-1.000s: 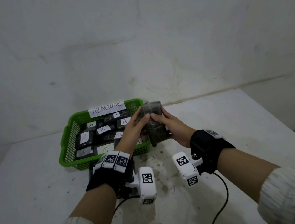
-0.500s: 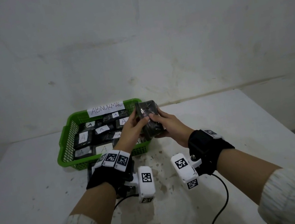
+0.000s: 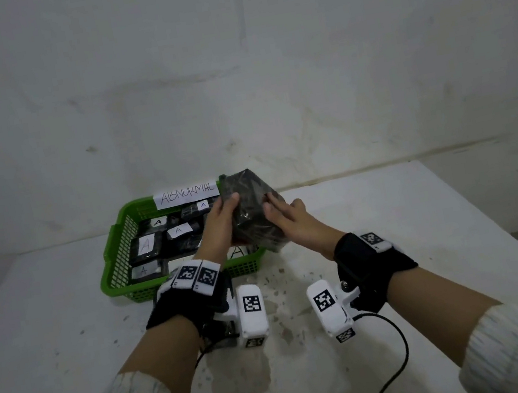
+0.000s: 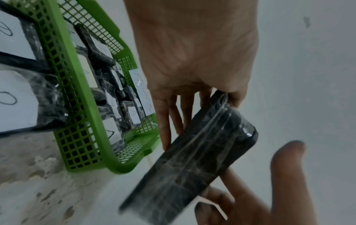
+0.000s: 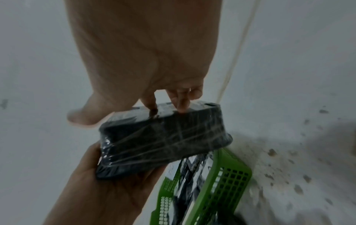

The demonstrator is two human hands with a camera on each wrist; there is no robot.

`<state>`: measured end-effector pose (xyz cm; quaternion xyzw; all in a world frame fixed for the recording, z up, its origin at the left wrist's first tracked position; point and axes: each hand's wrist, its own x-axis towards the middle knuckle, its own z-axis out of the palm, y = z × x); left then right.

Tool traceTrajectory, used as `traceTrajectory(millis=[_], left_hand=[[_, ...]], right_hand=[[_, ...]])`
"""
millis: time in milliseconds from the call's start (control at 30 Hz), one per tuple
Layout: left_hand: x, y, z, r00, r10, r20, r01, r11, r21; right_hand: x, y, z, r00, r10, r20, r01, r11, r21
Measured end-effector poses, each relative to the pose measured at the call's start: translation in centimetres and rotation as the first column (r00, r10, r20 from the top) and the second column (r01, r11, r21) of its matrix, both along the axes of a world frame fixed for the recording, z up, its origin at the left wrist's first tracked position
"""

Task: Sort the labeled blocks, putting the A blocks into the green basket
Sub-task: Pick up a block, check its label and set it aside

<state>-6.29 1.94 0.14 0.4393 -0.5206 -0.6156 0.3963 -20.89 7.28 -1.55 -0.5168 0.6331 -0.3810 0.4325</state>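
A black block (image 3: 252, 223) wrapped in clear film is held tilted in the air over the right rim of the green basket (image 3: 118, 255). No letter label shows on it. My left hand (image 3: 223, 214) grips its left side, thumb on the near face. My right hand (image 3: 284, 218) holds its right side with curled fingertips, thumb off. In the left wrist view the block (image 4: 192, 167) lies along my left fingers (image 4: 165, 121). The right wrist view shows right fingertips (image 5: 182, 105) on the block's (image 5: 163, 140) top edge and the left palm under it. Several blocks labelled A (image 3: 145, 245) lie in the basket.
A paper sign reading ABNORMAL (image 3: 188, 193) is fixed to the basket's far wall. Wrapped blocks with white labels (image 4: 17, 100) lie on the table just outside the basket's near wall (image 4: 77, 94). The stained white table (image 3: 413, 238) stretches to the right; a bare wall stands behind.
Both hands have lifted the block a little, moved it left over the basket's right rim and turned it from upright to tilted.
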Motion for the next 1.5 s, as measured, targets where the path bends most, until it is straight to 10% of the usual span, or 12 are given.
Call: traceTrajectory(millis=[167,400,600,800,967,1500], left_hand=[[1.2,-1.1,0.3,0.99,-0.002,-0.143,0.043,0.959,0.282],[2.0,-1.8,-0.7,0.936,0.064,-0.345,0.062,0.937,0.343],[1.1,-0.6,-0.7,0.974,-0.155,-0.165,0.182,0.971,0.158],[0.6,-0.6,-0.7,0.97,-0.177,-0.168,0.201,0.97,0.139],[0.1,-0.3,0.1,0.974,-0.199,-0.113,0.206,0.977,0.056],[-0.9,0.1,0.2,0.975,-0.218,-0.034,0.217,0.976,-0.024]], right_hand=[[-0.8,-0.3,0.1,0.893,-0.048,-0.448,-0.032,0.985,-0.17],[-1.1,0.6,1.0,0.998,0.064,0.027,-0.063,0.998,-0.028],[-0.9,-0.1,1.0,0.966,-0.095,0.242,0.035,0.97,0.239],[-1.0,-1.1,0.1,0.98,-0.189,-0.063,0.194,0.977,0.089],[0.3,-1.3,-0.3,0.974,-0.139,0.179,0.157,0.983,-0.092],[0.1,-0.9,-0.2,0.987,-0.115,0.112,0.125,0.988,-0.093]])
